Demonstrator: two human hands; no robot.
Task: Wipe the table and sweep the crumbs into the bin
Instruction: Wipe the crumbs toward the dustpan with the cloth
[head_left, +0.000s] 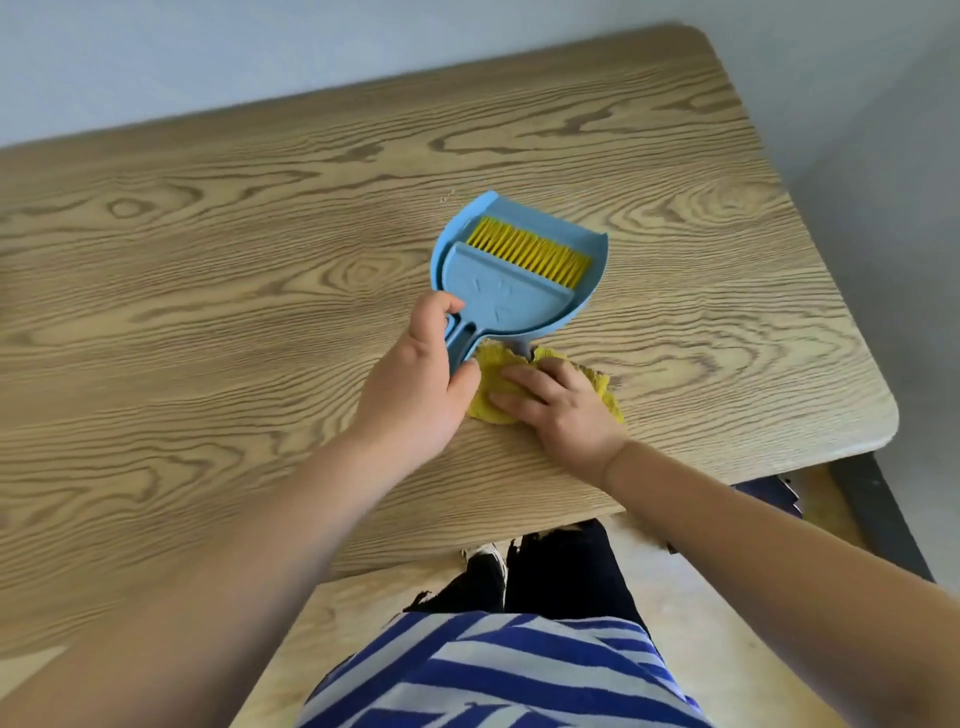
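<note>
We note the left hand curled round the handle of the blue dustpan, which lies flat on the wood-grain worktop with the yellow-bristled brush nested in it. The right hand presses flat, fingers extended, on the yellow cloth just beside the handle, near the worktop's front edge. A few crumbs sit beyond the pan's far lip. We judge the wiping step under way; next, we expect the brush must be freed. No bin is visible.
</note>
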